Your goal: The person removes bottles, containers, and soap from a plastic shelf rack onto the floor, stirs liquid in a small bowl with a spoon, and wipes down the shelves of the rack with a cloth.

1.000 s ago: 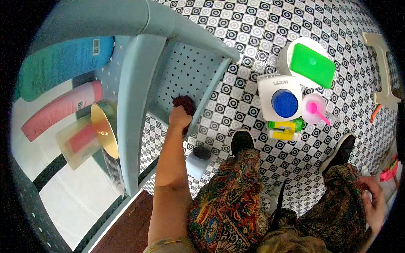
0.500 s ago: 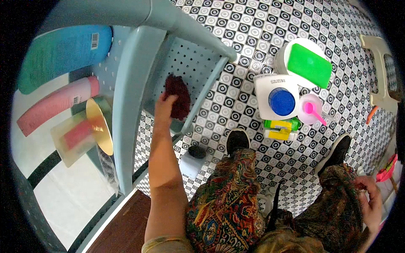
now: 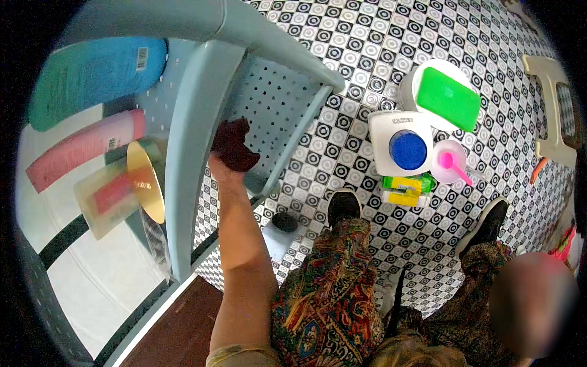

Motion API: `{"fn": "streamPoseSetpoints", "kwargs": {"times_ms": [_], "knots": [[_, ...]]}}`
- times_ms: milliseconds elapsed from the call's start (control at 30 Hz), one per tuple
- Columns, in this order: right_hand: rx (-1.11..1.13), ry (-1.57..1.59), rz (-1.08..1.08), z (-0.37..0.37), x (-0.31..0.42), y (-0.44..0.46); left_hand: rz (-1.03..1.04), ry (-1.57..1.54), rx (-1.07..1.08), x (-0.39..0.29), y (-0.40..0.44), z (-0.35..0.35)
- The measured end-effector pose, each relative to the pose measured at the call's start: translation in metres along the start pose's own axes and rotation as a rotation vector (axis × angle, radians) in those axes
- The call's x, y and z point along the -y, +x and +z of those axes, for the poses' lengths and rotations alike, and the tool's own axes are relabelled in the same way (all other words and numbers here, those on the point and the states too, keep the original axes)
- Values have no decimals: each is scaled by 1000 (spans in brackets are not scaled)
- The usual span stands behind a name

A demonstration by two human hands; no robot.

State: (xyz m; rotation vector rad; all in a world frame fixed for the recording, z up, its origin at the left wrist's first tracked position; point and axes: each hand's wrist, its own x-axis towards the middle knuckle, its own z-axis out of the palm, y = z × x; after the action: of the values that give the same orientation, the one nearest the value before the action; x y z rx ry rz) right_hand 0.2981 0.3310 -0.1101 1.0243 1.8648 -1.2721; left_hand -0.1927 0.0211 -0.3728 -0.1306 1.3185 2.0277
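My left hand reaches onto the lower perforated shelf of a blue-grey plastic rack. It is closed on a dark red cloth, which covers most of the fingers and lies against the shelf's near left part. On the rack's upper level are a blue-green bottle, a pink tube and a container with a gold lid. At the lower right my right hand is smeared over by a blur, beside my knee; its fingers cannot be made out.
On the patterned tile floor stand a white container with a blue cap, a green box on a round white tub, a pink scoop and yellow-green packs. A black-capped bottle stands near my left foot; a cream plastic stool is right.
My left hand has moved left and slightly toward me across the shelf, taking the dark red cloth along. My right hand has gone from visible to blurred.
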Motion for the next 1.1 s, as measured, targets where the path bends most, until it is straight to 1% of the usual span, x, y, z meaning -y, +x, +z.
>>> {"fn": "streamPoseSetpoints", "kwargs": {"times_ms": [33, 67, 100, 133, 167, 200, 233, 267, 300, 333, 367, 433, 500, 533, 600, 733, 800, 833, 933, 1033, 1100], "knots": [[56, -1, 30, -2, 1, 1, 3, 55, 29, 2, -6, 24], [53, -5, 27, 2, 3, 1, 7, 108, 60, 3, -9, 41], [-80, -22, 30, 11, 7, 1, 12, 105, 59, 4, -5, 35], [-212, -39, 31, 15, 10, 0, 19, 125, -89, 6, 3, 20], [-215, -45, 25, 14, 10, 0, 26, 143, -237, 9, 13, -3], [-179, -38, 26, 12, 8, 0, 121, 596, -287, 12, 18, -24], [-143, -30, 26, 10, 7, 0, 194, 1052, -397, 16, 24, -45], [-109, -22, 25, 8, 5, 1, 205, 1371, -612, 14, 15, -24], [-74, -14, 25, 6, 4, 2, 568, 1657, -631, 19, 17, -30], [-38, -6, 27, 4, 3, 2, 952, 1947, -770, 24, 19, -36], [-39, -9, 25, 4, 6, 3, 952, 1946, -774, 24, 13, -24], [-53, -25, -7, 4, 14, 4, 563, 1506, -334, 30, -5, 12], [-30, 26, 18, 3, 12, 5, 388, 1654, -44, 45, -5, 12], [-7, 79, 46, 3, 12, 5, 389, 1652, -50, 50, -4, 13], [-23, 48, 29, 5, 14, 4, 203, 1595, -72, 57, 0, 17], [-19, -11, 23, 6, 18, 4, 174, 1665, -2, 70, 20, 3], [-21, -45, 18, 7, 19, 3, 174, 1732, -114, 73, 20, 16], [-22, -78, 11, 7, 19, 4, 174, 1733, -114, 75, 21, 17], [-5, -45, 9, 8, 17, 6, 175, 1737, -150, 79, 29, 10], [-17, -78, -8, 8, 17, 4, 158, 1658, -170, 80, 35, 4], [-19, -70, -8, 8, 18, 4, 90, 1711, -202, 74, 31, 17]]}}
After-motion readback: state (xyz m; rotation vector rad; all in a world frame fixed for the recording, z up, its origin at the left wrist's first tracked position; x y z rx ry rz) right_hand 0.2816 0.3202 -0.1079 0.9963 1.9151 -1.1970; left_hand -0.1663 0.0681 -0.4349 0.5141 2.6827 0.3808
